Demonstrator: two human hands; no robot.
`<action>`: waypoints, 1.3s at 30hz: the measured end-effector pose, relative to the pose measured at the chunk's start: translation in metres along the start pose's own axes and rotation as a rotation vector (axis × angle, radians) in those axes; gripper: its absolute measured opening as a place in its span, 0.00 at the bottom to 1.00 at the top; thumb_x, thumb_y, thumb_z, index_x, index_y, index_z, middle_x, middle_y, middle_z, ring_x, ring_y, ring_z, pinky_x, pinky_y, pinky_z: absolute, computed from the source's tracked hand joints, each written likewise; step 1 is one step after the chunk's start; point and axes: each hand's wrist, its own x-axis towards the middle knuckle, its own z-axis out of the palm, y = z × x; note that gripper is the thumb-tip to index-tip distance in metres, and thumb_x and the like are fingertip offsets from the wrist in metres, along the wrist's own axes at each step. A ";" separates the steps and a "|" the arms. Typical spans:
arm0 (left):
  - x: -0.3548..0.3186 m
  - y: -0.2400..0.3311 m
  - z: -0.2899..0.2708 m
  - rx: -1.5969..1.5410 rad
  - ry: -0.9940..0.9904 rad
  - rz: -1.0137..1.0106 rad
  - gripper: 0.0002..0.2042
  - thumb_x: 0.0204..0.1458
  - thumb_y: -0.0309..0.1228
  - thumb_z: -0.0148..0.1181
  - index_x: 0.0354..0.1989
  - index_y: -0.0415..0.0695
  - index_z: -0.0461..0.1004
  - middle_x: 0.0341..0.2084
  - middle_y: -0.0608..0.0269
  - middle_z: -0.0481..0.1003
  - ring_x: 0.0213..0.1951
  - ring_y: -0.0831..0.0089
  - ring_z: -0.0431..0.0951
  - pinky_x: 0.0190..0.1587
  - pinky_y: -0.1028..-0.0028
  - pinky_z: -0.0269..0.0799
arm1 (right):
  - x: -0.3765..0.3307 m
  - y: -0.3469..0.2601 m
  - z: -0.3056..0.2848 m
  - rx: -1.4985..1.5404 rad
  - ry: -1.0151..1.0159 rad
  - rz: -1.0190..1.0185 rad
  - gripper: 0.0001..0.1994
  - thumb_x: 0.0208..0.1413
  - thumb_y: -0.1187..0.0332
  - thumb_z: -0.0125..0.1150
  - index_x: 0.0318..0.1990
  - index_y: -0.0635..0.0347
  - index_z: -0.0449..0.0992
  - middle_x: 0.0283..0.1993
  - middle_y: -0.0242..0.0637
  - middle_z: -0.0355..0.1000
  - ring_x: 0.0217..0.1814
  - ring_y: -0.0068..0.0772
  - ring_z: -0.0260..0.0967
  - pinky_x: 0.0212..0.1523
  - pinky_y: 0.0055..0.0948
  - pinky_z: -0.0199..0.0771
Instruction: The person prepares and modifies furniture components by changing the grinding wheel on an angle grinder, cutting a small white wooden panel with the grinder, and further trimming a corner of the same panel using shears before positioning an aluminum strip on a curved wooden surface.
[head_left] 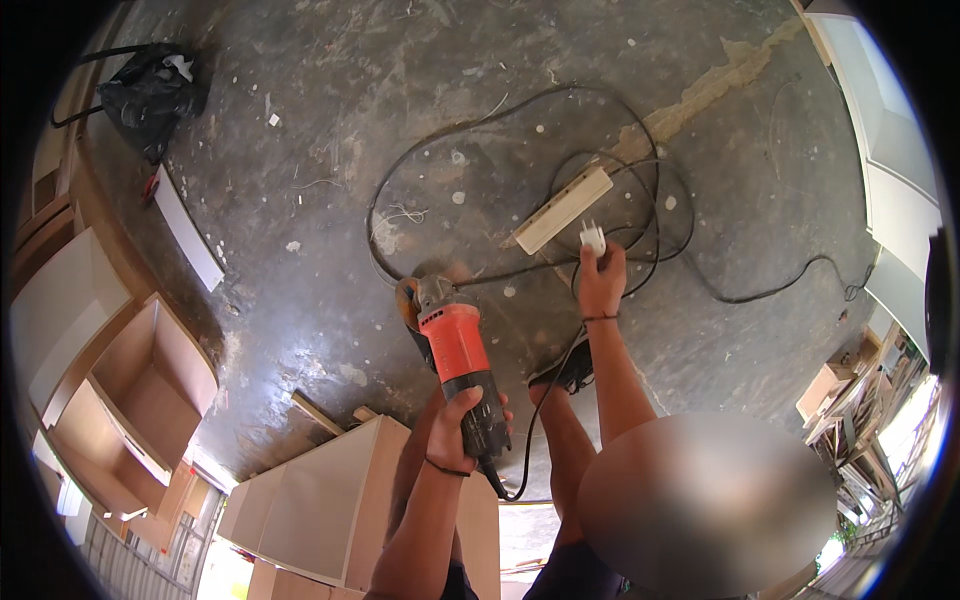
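Observation:
My left hand (458,432) is wrapped round the black rear body of a red and black angle grinder (455,340). Its metal head and disc guard point away from me. Between the fingers of my right hand (602,282) is a white power plug (593,238), its prongs facing away. Just beyond the plug, a long cream power strip (564,209) lies slanted on the floor, apart from it. A black cord (528,440) leaves the grinder's rear end and runs up toward my right hand.
A dark extension cable (385,180) loops over the stained concrete floor (300,230). Far left sits a black plastic bag (150,95) near a white strip (190,228). Wooden cabinets (150,390) stand at left, a pale cabinet (320,500) nearer me. Scrap wood (850,410) is stacked at right.

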 end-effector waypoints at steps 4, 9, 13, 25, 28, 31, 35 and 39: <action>0.000 0.000 -0.005 -0.006 -0.007 0.001 0.28 0.43 0.42 0.63 0.52 0.46 0.63 0.32 0.56 0.73 0.31 0.64 0.78 0.33 0.63 0.77 | 0.037 -0.055 0.026 -0.059 -0.057 -0.026 0.20 0.51 0.60 0.62 0.46 0.65 0.69 0.36 0.47 0.71 0.36 0.47 0.71 0.37 0.37 0.69; -0.003 0.004 -0.008 -0.038 0.005 -0.003 0.27 0.43 0.41 0.63 0.52 0.46 0.64 0.32 0.56 0.73 0.31 0.63 0.78 0.32 0.64 0.78 | 0.064 -0.053 0.048 -0.305 -0.359 -0.422 0.19 0.53 0.63 0.57 0.49 0.62 0.65 0.49 0.50 0.66 0.45 0.57 0.67 0.41 0.47 0.71; 0.000 0.004 -0.006 -0.044 0.005 -0.009 0.26 0.44 0.41 0.63 0.51 0.45 0.64 0.32 0.55 0.74 0.31 0.63 0.78 0.32 0.64 0.78 | 0.057 -0.013 0.012 -0.501 -0.318 -0.361 0.18 0.54 0.61 0.55 0.49 0.61 0.64 0.46 0.52 0.68 0.44 0.57 0.68 0.40 0.48 0.72; -0.003 0.009 -0.009 -0.072 -0.008 -0.014 0.27 0.43 0.41 0.64 0.51 0.45 0.64 0.32 0.56 0.73 0.30 0.63 0.78 0.32 0.65 0.78 | 0.056 -0.059 -0.004 -0.498 -0.304 -0.440 0.16 0.54 0.61 0.54 0.45 0.61 0.65 0.39 0.51 0.71 0.39 0.57 0.70 0.37 0.49 0.71; -0.004 0.011 -0.006 -0.045 -0.002 -0.011 0.27 0.43 0.41 0.64 0.51 0.44 0.64 0.32 0.55 0.73 0.31 0.63 0.78 0.32 0.64 0.78 | 0.080 -0.064 0.023 -0.492 -0.353 -0.547 0.16 0.53 0.62 0.54 0.47 0.60 0.65 0.39 0.51 0.70 0.38 0.58 0.70 0.37 0.49 0.71; -0.002 0.011 -0.010 -0.036 -0.013 -0.018 0.27 0.44 0.41 0.63 0.51 0.45 0.64 0.32 0.55 0.73 0.32 0.62 0.77 0.32 0.64 0.78 | 0.088 -0.061 0.023 -0.720 -0.467 -0.345 0.17 0.53 0.61 0.54 0.47 0.62 0.67 0.38 0.51 0.72 0.40 0.55 0.71 0.39 0.46 0.72; -0.005 0.011 -0.010 -0.069 -0.016 -0.023 0.27 0.44 0.41 0.63 0.52 0.45 0.64 0.32 0.55 0.73 0.32 0.62 0.77 0.32 0.64 0.78 | 0.077 -0.054 0.006 -0.976 -0.560 -0.220 0.19 0.51 0.58 0.55 0.44 0.64 0.69 0.37 0.51 0.74 0.41 0.52 0.72 0.42 0.45 0.73; -0.002 0.015 -0.007 -0.107 -0.026 -0.035 0.23 0.45 0.39 0.63 0.47 0.44 0.65 0.31 0.54 0.74 0.30 0.63 0.78 0.31 0.65 0.78 | 0.069 -0.034 -0.011 -1.027 -0.647 -0.200 0.18 0.51 0.59 0.55 0.43 0.66 0.70 0.36 0.52 0.74 0.41 0.53 0.72 0.43 0.46 0.73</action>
